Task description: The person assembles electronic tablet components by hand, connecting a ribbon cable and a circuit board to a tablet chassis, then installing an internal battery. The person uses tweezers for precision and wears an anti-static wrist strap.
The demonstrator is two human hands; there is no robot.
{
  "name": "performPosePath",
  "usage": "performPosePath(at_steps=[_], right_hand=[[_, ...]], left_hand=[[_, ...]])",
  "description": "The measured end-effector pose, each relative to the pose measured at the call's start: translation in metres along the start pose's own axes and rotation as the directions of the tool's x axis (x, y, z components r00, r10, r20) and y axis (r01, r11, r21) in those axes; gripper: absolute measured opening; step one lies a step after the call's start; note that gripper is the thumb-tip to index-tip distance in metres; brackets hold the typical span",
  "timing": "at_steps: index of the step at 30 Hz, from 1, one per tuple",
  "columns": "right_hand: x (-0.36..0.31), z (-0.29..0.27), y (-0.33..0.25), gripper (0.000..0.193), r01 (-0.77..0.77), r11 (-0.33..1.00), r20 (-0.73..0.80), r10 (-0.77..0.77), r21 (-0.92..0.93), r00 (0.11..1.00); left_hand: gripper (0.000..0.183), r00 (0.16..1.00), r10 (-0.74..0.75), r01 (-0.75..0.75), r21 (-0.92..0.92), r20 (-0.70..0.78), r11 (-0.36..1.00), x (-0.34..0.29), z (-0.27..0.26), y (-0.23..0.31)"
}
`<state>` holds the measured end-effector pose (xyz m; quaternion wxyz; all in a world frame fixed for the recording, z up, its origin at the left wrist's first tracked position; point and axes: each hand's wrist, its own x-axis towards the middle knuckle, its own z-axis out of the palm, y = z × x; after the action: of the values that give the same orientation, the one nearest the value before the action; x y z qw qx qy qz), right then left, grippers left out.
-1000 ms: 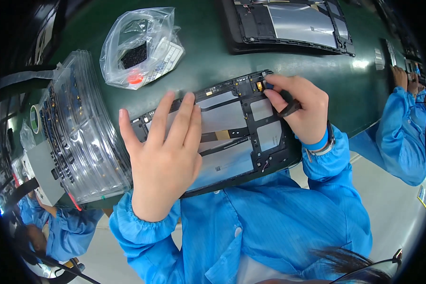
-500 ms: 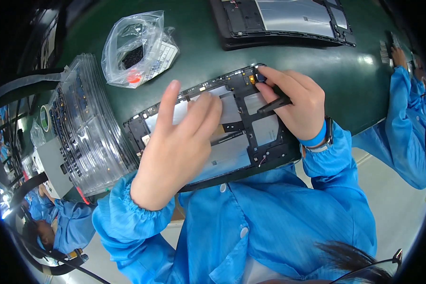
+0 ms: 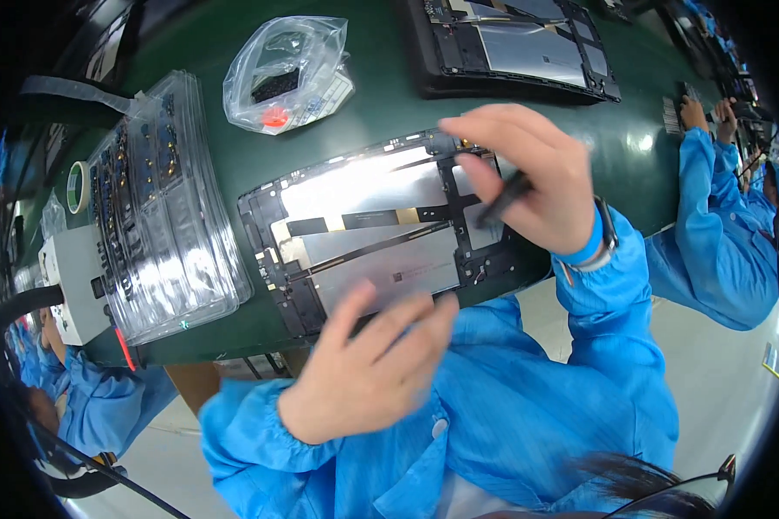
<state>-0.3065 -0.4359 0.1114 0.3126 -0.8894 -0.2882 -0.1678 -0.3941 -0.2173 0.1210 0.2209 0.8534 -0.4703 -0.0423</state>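
An opened tablet lies on the green bench in front of me. Silver battery plates and dark ribbon cables show inside its black frame. My left hand hovers at the tablet's near edge, blurred, its fingers spread and holding nothing. Over the tablet's far right corner is my right hand, thumb and forefinger apart at their tips. A slim black tool is tucked in that hand and slants down toward the tablet; its exact kind is unclear from the blur.
Stacked clear plastic trays with small parts stand at the left, near a tape roll and a white box. A clear bag lies beyond the tablet. Another opened tablet rests at the back. Co-workers in blue sit on both sides.
My left hand has lifted off the tablet's middle and moved toward me, uncovering the batteries and cables. My right hand has shifted slightly at the far right corner, keeping the black tool.
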Motion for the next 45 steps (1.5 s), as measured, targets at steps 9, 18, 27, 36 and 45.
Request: performPosePath(at_steps=[9,18,27,36,45], right_hand=[[0.011,0.053,0.002,0.038,0.163,0.967,0.317,-0.095,-0.196,0.944],[0.024,0.059,0.002,0.031,0.341,0.913,0.395,-0.234,-0.226,0.888],[0.013,0.038,-0.009,0.027,0.277,0.955,0.407,-0.213,-0.104,0.888],[0.022,-0.017,-0.049,0.029,0.225,0.973,-0.369,-0.189,0.057,0.910],[0.019,-0.046,-0.029,0.037,0.044,0.708,-0.212,0.151,0.705,0.966]], left_hand=[[0.044,0.777,-0.375,0.163,-0.738,0.505,-0.655,-0.051,0.074,0.007],[0.045,0.799,-0.445,-0.040,-0.701,0.405,-0.712,-0.053,0.087,0.011],[0.033,0.709,-0.684,-0.172,-0.897,0.175,-0.408,-0.038,0.087,0.035],[0.040,0.598,-0.667,-0.033,-0.845,-0.445,0.534,0.007,0.036,0.061],[0.062,0.598,-0.113,0.325,0.111,-0.793,0.939,0.042,0.010,0.075]])
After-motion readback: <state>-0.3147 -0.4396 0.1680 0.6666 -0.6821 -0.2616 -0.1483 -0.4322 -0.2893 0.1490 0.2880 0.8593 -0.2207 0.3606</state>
